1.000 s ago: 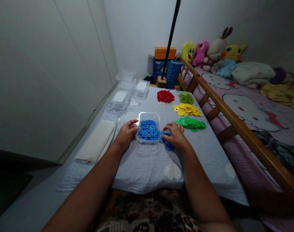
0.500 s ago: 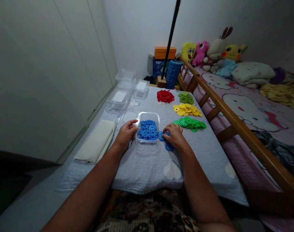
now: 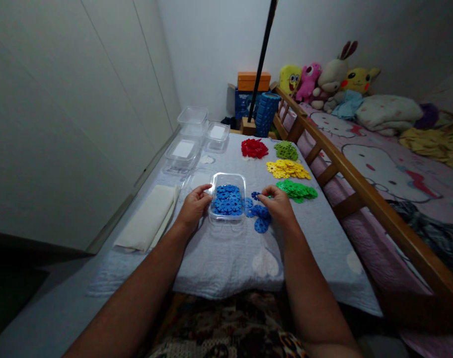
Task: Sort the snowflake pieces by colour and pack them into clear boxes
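A clear plastic container [image 3: 229, 178] stands in front of me with many blue notched discs [image 3: 227, 200] inside. My left hand [image 3: 197, 203] grips its left rim between thumb and fingers. To the right of the container, my right hand [image 3: 275, 200] pinches one blue notched disc [image 3: 255, 195] just above the table. Several loose blue discs [image 3: 262, 225] lie on the cloth below that hand, close to the container's right side. A pile of green discs [image 3: 298, 191] is just beyond my right hand.
Yellow [image 3: 288, 169], olive-green [image 3: 286, 150] and red piles [image 3: 254, 148] lie farther back. Clear containers [image 3: 182, 149] stand at the back left, a folded cream cloth [image 3: 146, 219] at left. A wooden bed rail [image 3: 338, 166] runs along the right; a black pole [image 3: 263, 59] rises behind.
My right hand has lifted from the loose blue discs and moved slightly right, now with one disc pinched in its fingers. My left hand stays on the container.
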The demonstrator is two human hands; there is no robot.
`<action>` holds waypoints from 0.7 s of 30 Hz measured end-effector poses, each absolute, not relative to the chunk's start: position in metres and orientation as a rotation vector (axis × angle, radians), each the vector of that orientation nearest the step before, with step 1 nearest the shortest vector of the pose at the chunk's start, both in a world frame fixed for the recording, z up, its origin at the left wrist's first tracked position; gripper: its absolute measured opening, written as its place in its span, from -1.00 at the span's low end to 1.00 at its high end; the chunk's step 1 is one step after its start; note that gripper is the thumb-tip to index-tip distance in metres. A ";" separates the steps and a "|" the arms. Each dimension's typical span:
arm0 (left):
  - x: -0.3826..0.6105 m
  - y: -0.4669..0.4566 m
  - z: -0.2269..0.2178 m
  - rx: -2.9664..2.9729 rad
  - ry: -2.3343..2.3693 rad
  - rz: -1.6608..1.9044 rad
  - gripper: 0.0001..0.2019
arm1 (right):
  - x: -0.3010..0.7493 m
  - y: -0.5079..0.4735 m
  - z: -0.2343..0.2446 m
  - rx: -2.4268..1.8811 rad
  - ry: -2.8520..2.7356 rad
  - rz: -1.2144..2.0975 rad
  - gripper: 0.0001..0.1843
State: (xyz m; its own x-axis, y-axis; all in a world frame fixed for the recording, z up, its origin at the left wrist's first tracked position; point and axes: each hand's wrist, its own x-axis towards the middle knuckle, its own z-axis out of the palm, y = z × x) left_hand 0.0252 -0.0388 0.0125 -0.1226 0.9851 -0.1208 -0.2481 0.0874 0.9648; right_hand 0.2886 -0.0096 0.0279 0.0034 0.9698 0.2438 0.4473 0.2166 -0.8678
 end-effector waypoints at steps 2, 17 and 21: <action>0.025 -0.039 0.012 0.881 1.169 1.330 -0.47 | 0.283 -0.011 0.032 -1.326 -1.504 0.687 -0.80; 0.025 -0.038 0.008 0.861 1.160 1.317 -0.42 | 0.232 -0.017 0.034 -1.381 -1.840 0.414 -0.96; 0.025 -0.038 0.009 0.881 1.155 1.310 -0.42 | 0.231 -0.015 0.032 -1.456 -1.856 0.390 -0.93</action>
